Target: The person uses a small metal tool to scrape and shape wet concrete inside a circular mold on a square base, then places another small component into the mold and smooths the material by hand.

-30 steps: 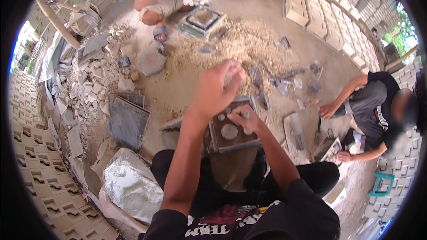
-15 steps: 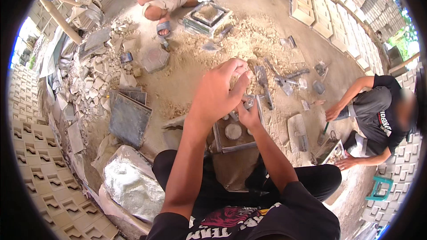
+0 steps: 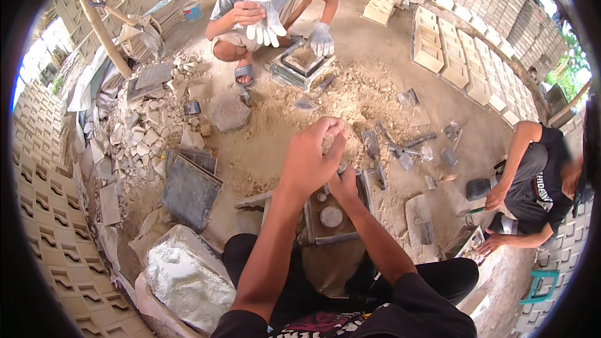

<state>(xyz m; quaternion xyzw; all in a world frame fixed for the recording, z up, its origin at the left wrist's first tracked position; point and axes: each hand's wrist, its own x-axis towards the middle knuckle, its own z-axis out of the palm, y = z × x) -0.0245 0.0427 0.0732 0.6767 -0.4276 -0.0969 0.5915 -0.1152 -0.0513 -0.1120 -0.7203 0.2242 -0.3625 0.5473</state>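
Observation:
My left hand (image 3: 311, 161) is raised above a square metal mould (image 3: 330, 220) on the sandy ground in front of my knees. Its fingers are bunched together at the tips, and I cannot see anything in them. My right hand (image 3: 343, 183) sits just behind it at the mould's far rim, fingers curled and partly hidden by the left hand. Inside the mould lie a large round disc (image 3: 331, 216) and a smaller one.
A person in white gloves (image 3: 269, 19) crouches over a second mould (image 3: 303, 62) at the back. Another person in black (image 3: 538, 181) works at the right. Broken slabs (image 3: 147, 138), a dark tile (image 3: 190, 193), a sack (image 3: 184, 281), scattered metal tools (image 3: 400, 150) and stacked blocks (image 3: 463, 69) surround me.
My left hand stays lifted over the mould with its fingers drawn tighter. The view has tipped up, showing more of the gloved person, whose hand has come down to the second mould.

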